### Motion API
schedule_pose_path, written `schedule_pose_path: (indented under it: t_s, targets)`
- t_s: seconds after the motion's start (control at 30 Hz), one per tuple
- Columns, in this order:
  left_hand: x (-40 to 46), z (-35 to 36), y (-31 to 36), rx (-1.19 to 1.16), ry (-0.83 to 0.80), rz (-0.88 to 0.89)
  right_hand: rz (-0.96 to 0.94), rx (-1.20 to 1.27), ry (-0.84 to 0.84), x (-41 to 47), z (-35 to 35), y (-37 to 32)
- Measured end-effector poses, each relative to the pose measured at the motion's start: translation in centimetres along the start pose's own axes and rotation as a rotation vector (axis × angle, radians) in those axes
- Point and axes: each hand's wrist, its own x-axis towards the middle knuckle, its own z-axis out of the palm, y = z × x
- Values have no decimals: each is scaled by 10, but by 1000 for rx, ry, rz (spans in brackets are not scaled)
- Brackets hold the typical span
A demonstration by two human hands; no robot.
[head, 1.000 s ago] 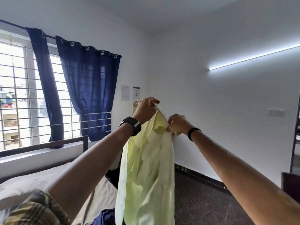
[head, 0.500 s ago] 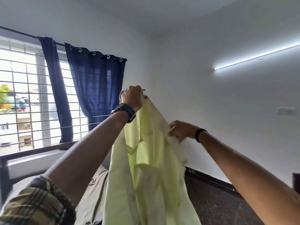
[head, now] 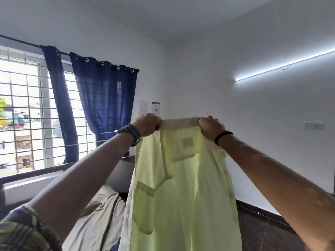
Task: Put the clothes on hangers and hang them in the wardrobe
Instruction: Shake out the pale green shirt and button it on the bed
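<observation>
- Pale yellow-green shirt (head: 183, 192) hangs full length at centre of view, held up at arm's reach; collar band (head: 179, 122) stretched level between the two hands. Inside of the neck faces the camera, label patch visible just below the collar.
- Left hand (head: 146, 125) at 9 o'clock of the collar, fingers curled round its end; dark watch (head: 129, 133) on that wrist.
- Right hand (head: 211, 128) at 3 o'clock of the collar, likewise gripping; black band (head: 223, 136) on the wrist.
- Judgement: holding by both collar ends lets the body fall open and straight, so the neck opening is found for a hanger. No hanger or wardrobe in view.
- Below, at 7 o'clock of the shirt: beige garment (head: 97, 220) lying on the bed, probably next in line.
- At 10 o'clock: navy curtains (head: 107, 104) beside barred window (head: 23, 113).
- At 2 o'clock: lit tube light (head: 282, 67) on white wall.
</observation>
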Motion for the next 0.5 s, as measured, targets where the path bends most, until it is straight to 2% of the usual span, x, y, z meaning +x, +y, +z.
schedule_pose_path:
  t_s: [0.13, 0.23, 0.3, 0.4, 0.5]
  targets:
    - [6, -8, 2, -2, -33, -111, -3, 144, -251, -8, 8, -6]
    - [6, -17, -1, -57, -102, -228, -48, 32, -139, -8, 6, -2]
    - [2, -22, 0, -109, -183, -253, -18, 178, -180, -9, -6, -5]
    - [-12, -27, 6, -248, -368, -345, 29, 421, -498, -14, -29, -16]
    - [-19, -36, 6, -651, -548, -516, 50, 558, -687, -17, -48, -25]
